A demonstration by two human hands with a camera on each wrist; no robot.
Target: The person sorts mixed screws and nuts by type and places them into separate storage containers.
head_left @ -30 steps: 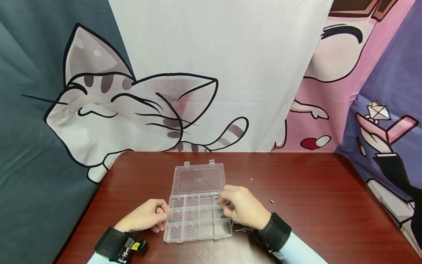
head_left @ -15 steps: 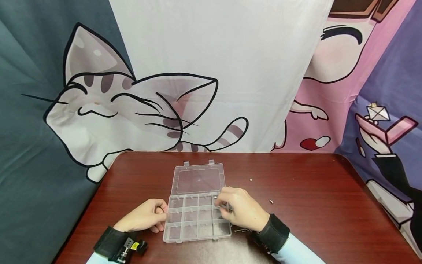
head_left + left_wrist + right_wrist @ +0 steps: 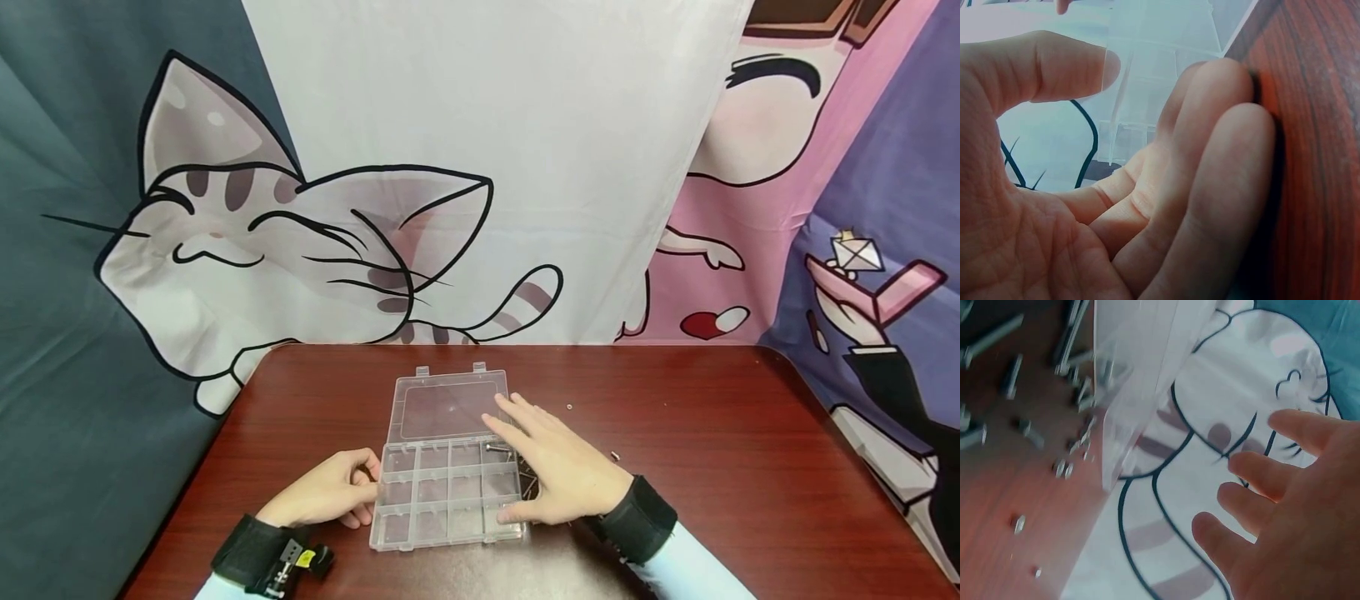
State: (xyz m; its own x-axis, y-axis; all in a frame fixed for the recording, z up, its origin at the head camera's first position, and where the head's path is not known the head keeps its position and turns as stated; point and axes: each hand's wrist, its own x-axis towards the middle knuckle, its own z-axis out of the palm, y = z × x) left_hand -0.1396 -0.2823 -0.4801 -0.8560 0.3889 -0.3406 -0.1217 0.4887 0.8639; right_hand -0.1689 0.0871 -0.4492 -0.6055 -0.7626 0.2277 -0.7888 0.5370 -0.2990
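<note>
Clear plastic compartment box [image 3: 429,523], twelve-celled, lies on the reddish-brown wood-grain table [image 3: 720,467], its lid [image 3: 450,410] swung open away from the person, two latches at the lid's far edge. A metal bolt [image 3: 498,448] lies in the far right corner compartment.

Right hand [image 3: 562,471]: spread wide, fingers and thumb well apart, over the box's right side; the fingers extend toward the lid, the thumb tip over the near right compartment. Grip wide.

Left hand [image 3: 330,490]: at the box's left wall, fingers bent, low against the table. The thumb stands apart from them; whether it pinches the wall, I cannot tell.

Loose bolts [image 3: 1014,376] lie on the table beside the box's right side, blurred in the right wrist view. A hex nut [image 3: 1018,524] lies near them. Behind the table hangs a cartoon-cat cloth [image 3: 465,108].
</note>
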